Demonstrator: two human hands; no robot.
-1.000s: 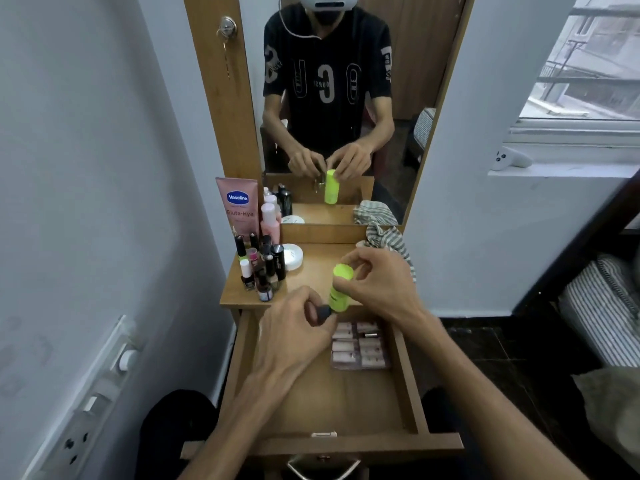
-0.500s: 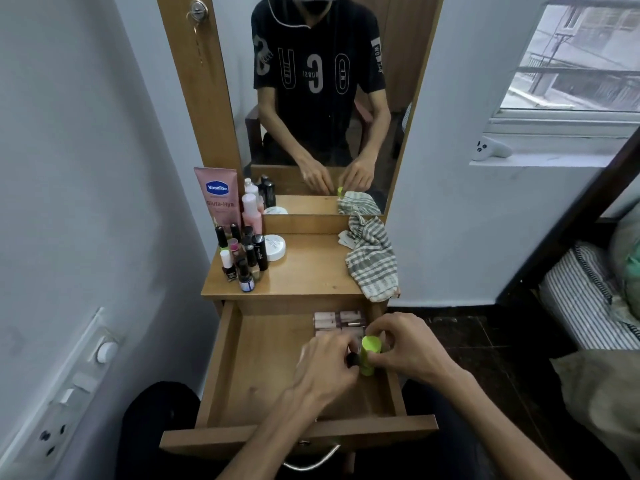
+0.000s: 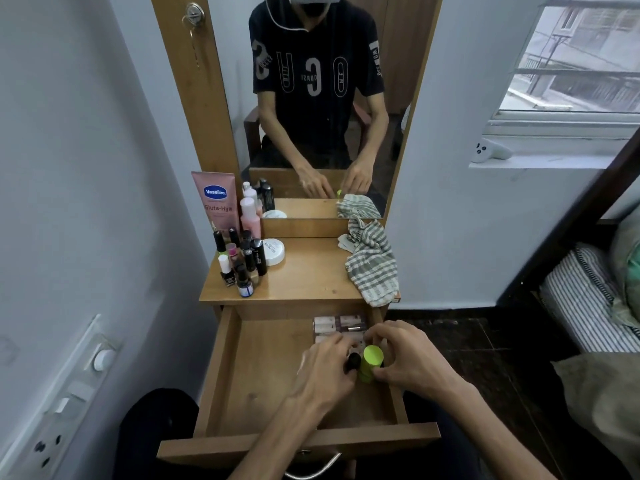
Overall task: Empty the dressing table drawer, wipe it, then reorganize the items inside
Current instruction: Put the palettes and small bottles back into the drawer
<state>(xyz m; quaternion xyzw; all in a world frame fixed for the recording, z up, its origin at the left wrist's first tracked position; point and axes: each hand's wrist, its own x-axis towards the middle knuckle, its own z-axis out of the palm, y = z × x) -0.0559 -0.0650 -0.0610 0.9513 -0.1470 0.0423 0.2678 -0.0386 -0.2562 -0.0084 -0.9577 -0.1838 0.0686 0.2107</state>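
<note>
The wooden drawer of the dressing table stands pulled open. Inside, at its right side, my right hand grips an upright lime-green bottle. Beside it, my left hand holds a small black-capped item against the drawer floor. A pink-and-white makeup palette lies at the drawer's back right, partly hidden by my hands.
On the tabletop stand several nail polish bottles, a pink Vaseline tube, a pink bottle and a white jar. A checked cloth hangs over the right edge. The mirror rises behind; a bed is at right.
Both hands came down from above the tabletop into the drawer, carrying the green bottle and black-capped item. They now sit low at the drawer's right side.
</note>
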